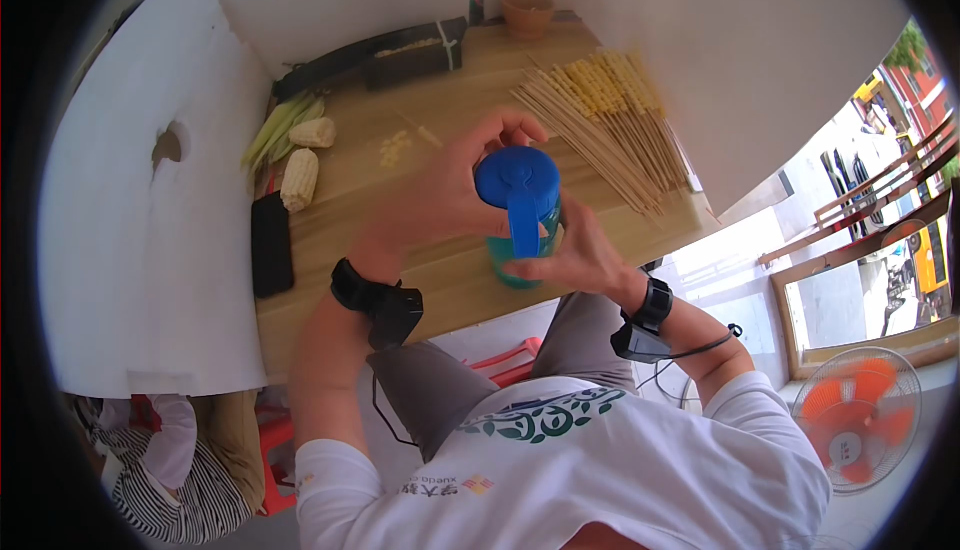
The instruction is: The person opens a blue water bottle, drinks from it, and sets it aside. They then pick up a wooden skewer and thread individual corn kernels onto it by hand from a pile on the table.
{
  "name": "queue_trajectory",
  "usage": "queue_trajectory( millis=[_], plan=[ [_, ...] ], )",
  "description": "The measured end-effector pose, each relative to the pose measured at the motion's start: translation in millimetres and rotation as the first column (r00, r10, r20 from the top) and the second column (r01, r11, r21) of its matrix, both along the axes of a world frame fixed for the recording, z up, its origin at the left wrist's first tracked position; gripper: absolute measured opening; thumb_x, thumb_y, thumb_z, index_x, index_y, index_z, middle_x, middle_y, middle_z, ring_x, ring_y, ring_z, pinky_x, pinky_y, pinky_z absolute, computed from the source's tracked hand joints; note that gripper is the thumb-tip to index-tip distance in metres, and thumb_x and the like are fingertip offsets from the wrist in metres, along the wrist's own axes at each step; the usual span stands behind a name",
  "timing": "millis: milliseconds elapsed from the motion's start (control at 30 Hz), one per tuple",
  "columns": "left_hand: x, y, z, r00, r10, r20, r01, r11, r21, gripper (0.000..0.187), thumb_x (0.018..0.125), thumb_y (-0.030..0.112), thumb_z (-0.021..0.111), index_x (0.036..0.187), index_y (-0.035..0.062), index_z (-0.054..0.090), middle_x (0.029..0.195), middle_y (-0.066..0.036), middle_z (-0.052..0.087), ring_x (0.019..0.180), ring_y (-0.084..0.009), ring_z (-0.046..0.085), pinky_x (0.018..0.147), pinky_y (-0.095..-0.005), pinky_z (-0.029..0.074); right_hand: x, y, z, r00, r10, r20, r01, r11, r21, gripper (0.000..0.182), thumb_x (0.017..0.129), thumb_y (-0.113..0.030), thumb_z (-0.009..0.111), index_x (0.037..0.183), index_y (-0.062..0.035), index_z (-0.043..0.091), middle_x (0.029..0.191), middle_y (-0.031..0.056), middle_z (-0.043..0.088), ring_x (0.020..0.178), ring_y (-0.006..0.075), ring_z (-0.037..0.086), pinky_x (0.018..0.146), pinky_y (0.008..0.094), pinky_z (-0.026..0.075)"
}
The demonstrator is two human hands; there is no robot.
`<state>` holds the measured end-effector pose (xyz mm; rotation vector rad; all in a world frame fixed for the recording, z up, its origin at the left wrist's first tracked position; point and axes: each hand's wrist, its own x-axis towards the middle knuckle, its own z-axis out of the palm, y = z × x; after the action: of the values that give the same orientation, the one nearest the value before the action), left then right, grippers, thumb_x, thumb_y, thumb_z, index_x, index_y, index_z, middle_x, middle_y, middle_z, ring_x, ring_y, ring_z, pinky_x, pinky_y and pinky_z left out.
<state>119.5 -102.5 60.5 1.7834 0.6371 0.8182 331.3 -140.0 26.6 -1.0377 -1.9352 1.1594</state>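
Head view:
- Bottle point(498, 250) upright at table's point(440, 305) near edge; base contact unclear.
- My left hand point(457, 190) wraps blue lid point(512, 165); right hand point(585, 250) grips body.
- Probably stiff, slick, heavier if full; take it mid-body.
- Skewers point(600, 140) beyond.

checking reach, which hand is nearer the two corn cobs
Left. The left hand is at the blue lid, right of the corn cobs; the right hand is farther right, lower on the bottle.

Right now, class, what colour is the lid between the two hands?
The lid is blue, best seen in the head view.
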Motion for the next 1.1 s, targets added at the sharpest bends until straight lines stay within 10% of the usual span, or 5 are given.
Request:
queue_trajectory(
  millis=[300, 500, 700, 1000, 1100],
  plan=[
    [-3.8, 6.7, 2.7, 0.955, -0.200, 0.218, 0.216, 0.975, -0.050, 0.085, 0.060, 0.020, 0.089, 0.131, 0.0053, 0.045, 0.122, -0.004, 0.049, 0.110, -0.0145, 0.051, 0.100, -0.0328, 0.040, 7.0, 3.3, -12.1, 0.999, 0.051, 0.005, -0.051, 0.995, 0.084, 0.082, 0.062, -0.028, 0.085, 0.128, 0.0039, 0.049, 0.112, 0.0138, 0.065, 0.106, 0.0207, 0.062, 0.094, 0.0341, 0.047],
    [12.9, -8.6, 13.0, 0.988, 0.081, -0.135, -0.064, 0.990, 0.127, 0.090, 0.061, 0.020, 0.088, 0.137, 0.0043, 0.042, 0.130, -0.006, 0.050, 0.118, -0.0181, 0.050, 0.104, -0.0332, 0.038, 7.5, 1.1, -6.7, 0.999, 0.038, 0.007, -0.038, 0.999, -0.026, 0.079, 0.062, -0.028, 0.085, 0.127, 0.0031, 0.051, 0.112, 0.0132, 0.065, 0.106, 0.0197, 0.061, 0.095, 0.0338, 0.046],
    [3.1, 11.5, 0.5, 0.956, -0.266, 0.121, 0.267, 0.964, 0.010, 0.088, 0.059, 0.018, 0.088, 0.134, 0.0073, 0.044, 0.126, -0.005, 0.050, 0.114, -0.0153, 0.052, 0.100, -0.0317, 0.041, 12.1, 0.4, -8.6, 0.997, 0.074, -0.035, -0.071, 0.995, 0.067, 0.075, 0.064, -0.026, 0.084, 0.126, 0.0025, 0.052, 0.112, 0.0123, 0.064, 0.106, 0.0193, 0.060, 0.095, 0.0338, 0.046],
    [18.8, -9.1, 12.1, 1.000, 0.012, -0.011, -0.010, 0.982, 0.190, 0.096, 0.057, 0.016, 0.088, 0.139, 0.0057, 0.040, 0.121, -0.006, 0.053, 0.114, -0.0184, 0.052, 0.103, -0.0332, 0.039, 12.4, 0.6, -14.0, 0.997, 0.053, -0.047, -0.052, 0.998, 0.034, 0.078, 0.064, -0.026, 0.084, 0.128, 0.0026, 0.050, 0.113, 0.0127, 0.064, 0.106, 0.0197, 0.061, 0.096, 0.0342, 0.046],
    [7.2, 4.9, 8.1, 0.955, -0.273, 0.118, 0.276, 0.961, -0.006, 0.101, 0.053, 0.014, 0.089, 0.141, 0.0073, 0.038, 0.120, -0.005, 0.050, 0.108, -0.0169, 0.051, 0.100, -0.0312, 0.040, 13.0, 1.4, -16.9, 0.993, 0.061, -0.103, -0.055, 0.997, 0.056, 0.068, 0.061, -0.025, 0.089, 0.117, -0.0014, 0.057, 0.107, 0.0080, 0.065, 0.099, 0.0177, 0.062, 0.090, 0.0329, 0.048]
  ],
)
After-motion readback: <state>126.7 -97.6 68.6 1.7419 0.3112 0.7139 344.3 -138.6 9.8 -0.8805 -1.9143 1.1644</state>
